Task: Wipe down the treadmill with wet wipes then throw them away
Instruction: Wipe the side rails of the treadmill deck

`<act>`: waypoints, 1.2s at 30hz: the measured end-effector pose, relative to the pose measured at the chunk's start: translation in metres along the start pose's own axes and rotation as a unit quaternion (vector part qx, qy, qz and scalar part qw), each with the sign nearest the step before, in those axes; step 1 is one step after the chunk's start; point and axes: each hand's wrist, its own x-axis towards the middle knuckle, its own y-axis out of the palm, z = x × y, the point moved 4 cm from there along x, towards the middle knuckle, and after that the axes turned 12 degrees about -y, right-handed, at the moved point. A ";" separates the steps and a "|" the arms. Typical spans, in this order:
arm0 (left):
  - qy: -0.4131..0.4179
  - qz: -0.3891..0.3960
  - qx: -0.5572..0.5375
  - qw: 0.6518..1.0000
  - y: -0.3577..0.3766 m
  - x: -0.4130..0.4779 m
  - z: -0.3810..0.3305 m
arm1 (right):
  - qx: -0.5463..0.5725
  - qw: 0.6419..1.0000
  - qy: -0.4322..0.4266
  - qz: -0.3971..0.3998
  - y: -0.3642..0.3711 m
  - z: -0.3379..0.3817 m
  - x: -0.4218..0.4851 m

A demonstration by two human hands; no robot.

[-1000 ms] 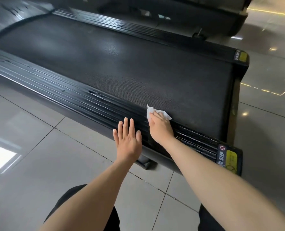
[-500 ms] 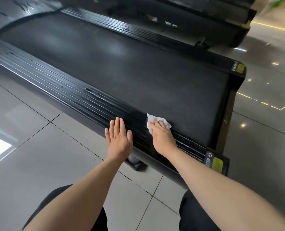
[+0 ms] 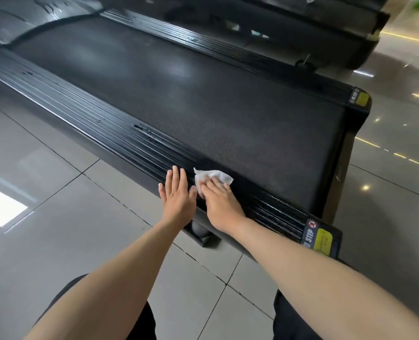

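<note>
Dark trousers (image 3: pixel 120 317) at the bottom edge; both forearms reach forward over the grey floor tiles (image 3: pixel 56 217). Left hand (image 3: pixel 178 202): flat, fingers straight and together, resting on the outer edge of the ribbed near side rail (image 3: pixel 110 128) of the treadmill (image 3: pixel 345 153); it holds nothing. Right hand (image 3: pixel 219 198): just beside the left, fingers spread and laid flat, pressing the wet wipe (image 3: pixel 214 176) down onto the rail where it meets the running belt (image 3: pixel 228 106). The wipe is pinned under the fingers, not clutched; its crumpled white edge shows ahead of the fingertips. A yellow warning label (image 3: pixel 322 240) sits on the rail's end cap to the right. Further along the rail to the left is a scuffed patch (image 3: pixel 144 131); cannot tell whether it is dirt or damage. Far side rail (image 3: pixel 203 45) and a second machine (image 3: pixel 326 28) lie beyond. Judgement: wiping is partway, with most of the rail length and the belt yet to cover. Risks: with only flat pressure on it, the wipe may bunch or slide out from under the fingers as it drags over the ribs; its loose edge could catch in the seam between rail and belt; a flat pass may skip the grooves and leave grime; the bracing left hand could slip if the rail under it gets wet.
</note>
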 end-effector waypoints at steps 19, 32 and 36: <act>0.202 -0.051 0.141 0.968 0.046 -0.040 -0.059 | 0.003 0.987 0.150 -0.065 -0.014 -0.024 -0.063; 0.159 -0.070 0.139 0.975 0.051 -0.042 -0.061 | -0.012 0.926 0.359 -0.114 -0.021 -0.035 -0.126; 0.148 -0.084 0.118 0.978 0.049 -0.041 -0.060 | 0.035 0.975 0.197 -0.094 -0.008 -0.001 -0.095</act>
